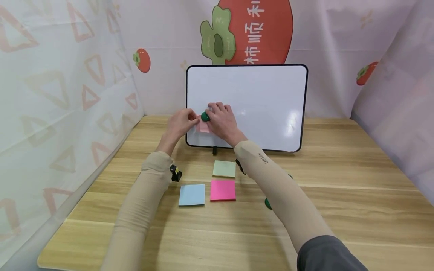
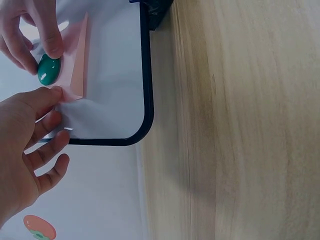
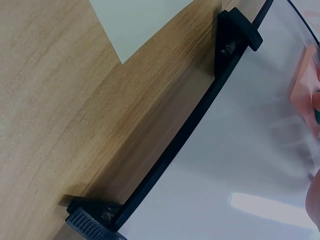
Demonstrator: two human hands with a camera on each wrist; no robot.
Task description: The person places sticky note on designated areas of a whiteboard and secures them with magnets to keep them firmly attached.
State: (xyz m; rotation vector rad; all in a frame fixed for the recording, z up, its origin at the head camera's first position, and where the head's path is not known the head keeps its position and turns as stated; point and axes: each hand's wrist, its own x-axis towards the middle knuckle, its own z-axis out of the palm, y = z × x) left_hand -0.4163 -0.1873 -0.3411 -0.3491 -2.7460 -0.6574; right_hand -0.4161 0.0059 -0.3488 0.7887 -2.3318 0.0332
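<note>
A pink sticky note [image 2: 72,65] lies against the lower left of the whiteboard [image 1: 264,101], its lower edge lifting away from the surface. My right hand [image 1: 222,120] pinches a round green magnet [image 2: 49,69] over the note. From the left side, my left hand [image 1: 181,122] pinches the note's edge between thumb and index finger, the other fingers loosely bent, as the left wrist view shows. Only a bit of the right hand [image 3: 314,200] enters the right wrist view at its edge.
On the wooden table [image 1: 339,169] lie a pale green pad [image 1: 224,169], a bright pink pad [image 1: 222,190] and a light blue pad [image 1: 191,195]. More green magnets [image 1: 268,204] are partly hidden by the right arm. Black feet [image 3: 237,32] support the board.
</note>
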